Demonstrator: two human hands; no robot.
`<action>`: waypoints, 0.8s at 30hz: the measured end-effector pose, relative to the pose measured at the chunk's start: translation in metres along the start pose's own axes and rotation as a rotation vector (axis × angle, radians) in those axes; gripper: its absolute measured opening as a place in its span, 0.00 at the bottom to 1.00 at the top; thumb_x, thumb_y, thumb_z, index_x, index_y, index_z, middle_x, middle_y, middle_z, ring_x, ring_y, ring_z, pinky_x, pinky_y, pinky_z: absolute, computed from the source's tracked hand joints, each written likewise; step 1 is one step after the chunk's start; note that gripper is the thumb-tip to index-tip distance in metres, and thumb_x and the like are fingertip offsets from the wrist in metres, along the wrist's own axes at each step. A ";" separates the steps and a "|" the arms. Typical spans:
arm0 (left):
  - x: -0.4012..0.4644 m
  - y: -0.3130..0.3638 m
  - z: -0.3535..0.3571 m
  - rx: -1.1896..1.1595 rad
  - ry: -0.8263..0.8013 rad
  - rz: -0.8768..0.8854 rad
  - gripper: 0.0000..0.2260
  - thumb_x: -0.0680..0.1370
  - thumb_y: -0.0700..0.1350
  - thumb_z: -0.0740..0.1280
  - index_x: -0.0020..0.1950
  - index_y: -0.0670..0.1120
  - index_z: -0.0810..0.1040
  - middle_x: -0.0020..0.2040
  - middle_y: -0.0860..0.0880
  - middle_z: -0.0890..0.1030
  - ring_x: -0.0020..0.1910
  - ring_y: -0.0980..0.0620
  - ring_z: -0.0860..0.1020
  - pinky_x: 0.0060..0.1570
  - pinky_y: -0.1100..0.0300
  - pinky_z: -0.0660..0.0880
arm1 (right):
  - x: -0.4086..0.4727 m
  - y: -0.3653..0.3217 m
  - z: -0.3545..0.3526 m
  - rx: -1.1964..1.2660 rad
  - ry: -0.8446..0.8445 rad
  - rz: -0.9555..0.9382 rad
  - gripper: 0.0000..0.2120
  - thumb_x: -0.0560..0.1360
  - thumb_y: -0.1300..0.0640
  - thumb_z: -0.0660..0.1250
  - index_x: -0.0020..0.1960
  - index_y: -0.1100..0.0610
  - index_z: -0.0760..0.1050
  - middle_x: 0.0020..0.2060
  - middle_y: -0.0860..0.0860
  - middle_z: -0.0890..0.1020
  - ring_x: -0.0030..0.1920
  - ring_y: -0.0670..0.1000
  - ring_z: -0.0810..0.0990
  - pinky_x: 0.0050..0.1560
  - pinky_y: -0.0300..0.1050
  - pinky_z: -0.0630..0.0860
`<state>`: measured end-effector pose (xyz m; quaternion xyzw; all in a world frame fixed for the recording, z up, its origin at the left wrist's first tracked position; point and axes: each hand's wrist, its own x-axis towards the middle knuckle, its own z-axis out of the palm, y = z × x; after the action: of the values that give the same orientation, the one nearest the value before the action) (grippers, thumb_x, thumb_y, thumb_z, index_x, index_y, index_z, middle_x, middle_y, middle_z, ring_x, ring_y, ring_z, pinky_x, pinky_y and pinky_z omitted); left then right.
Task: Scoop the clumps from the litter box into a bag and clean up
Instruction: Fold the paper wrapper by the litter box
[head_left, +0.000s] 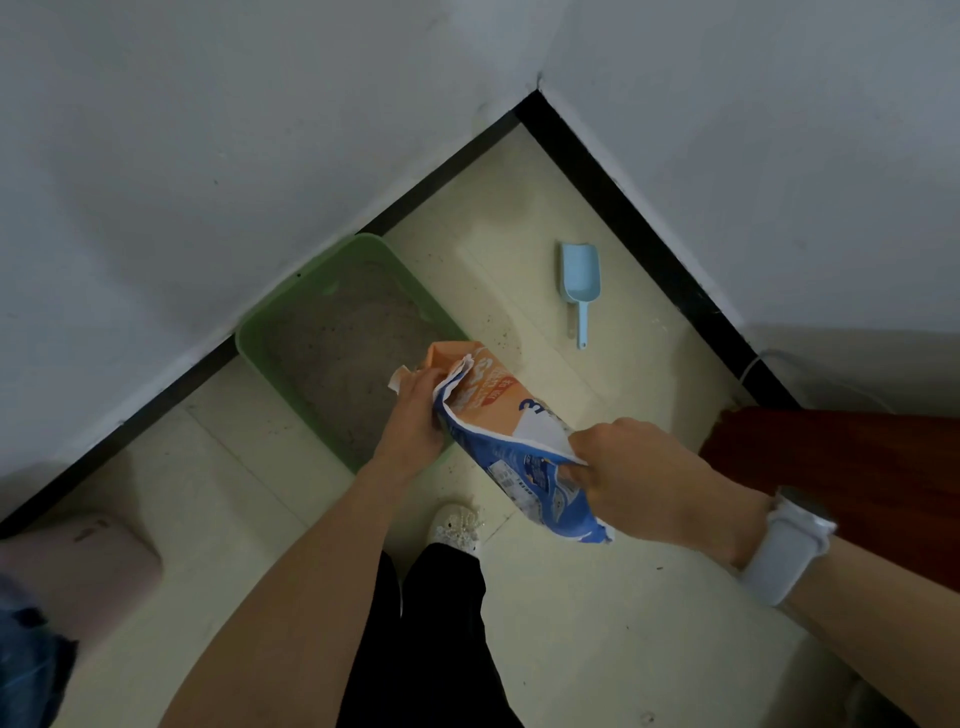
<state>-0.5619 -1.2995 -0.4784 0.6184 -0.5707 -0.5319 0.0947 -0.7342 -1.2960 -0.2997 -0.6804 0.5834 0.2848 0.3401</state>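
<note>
Seen from the head camera, centre of frame: one crinkled, glossy printed bag (511, 441) in orange, white and blue, held tilted between two hands, its torn open mouth toward the upper left and hanging over the near corner of the litter box (270, 343). Left hand (415, 415) at the mouth end, fingers curled round the bag's rim and clamped on it. Right hand (644, 478) at the lower, blue end, fingers curled into the plastic and gripping it; a smooth white watch (792, 540) with a pale band on that wrist.

Left of centre: one rectangular litter box of pale green plastic with rounded corners, set against the black baseboard, filled with fine grey granular litter (337, 343).

Upper right of centre: one light blue plastic scoop (578, 283), blunt-nosed with a thin straight handle, lying flat on the cream tiled floor (597, 623), well apart from the box.

Bottom centre: black trouser legs and one pale beaded shoe (457, 525).

Lower left: a rounded pinkish object, blurred. Right edge: a dark reddish-brown wooden surface (831, 457).
</note>
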 end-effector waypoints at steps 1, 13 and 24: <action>-0.001 0.000 0.000 0.008 0.005 -0.007 0.22 0.74 0.29 0.61 0.68 0.40 0.67 0.67 0.38 0.65 0.64 0.41 0.68 0.57 0.62 0.66 | 0.000 -0.001 0.000 0.007 0.001 -0.001 0.11 0.79 0.53 0.53 0.52 0.57 0.71 0.50 0.57 0.77 0.43 0.56 0.70 0.42 0.42 0.62; -0.007 -0.008 0.000 0.026 0.086 -0.143 0.16 0.78 0.34 0.58 0.65 0.42 0.71 0.59 0.40 0.76 0.56 0.42 0.75 0.44 0.67 0.63 | 0.000 -0.002 0.002 -0.014 -0.059 -0.017 0.07 0.77 0.53 0.57 0.43 0.54 0.63 0.48 0.57 0.77 0.43 0.57 0.73 0.40 0.40 0.64; -0.012 -0.002 0.004 0.046 0.096 -0.153 0.13 0.79 0.40 0.59 0.65 0.44 0.70 0.59 0.41 0.77 0.56 0.39 0.75 0.43 0.64 0.65 | 0.001 -0.001 0.006 -0.012 -0.083 -0.025 0.06 0.78 0.52 0.56 0.44 0.53 0.63 0.47 0.57 0.76 0.39 0.54 0.67 0.39 0.41 0.64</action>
<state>-0.5608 -1.2871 -0.4744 0.6869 -0.5286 -0.4943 0.0667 -0.7332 -1.2917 -0.3036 -0.6771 0.5586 0.3120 0.3636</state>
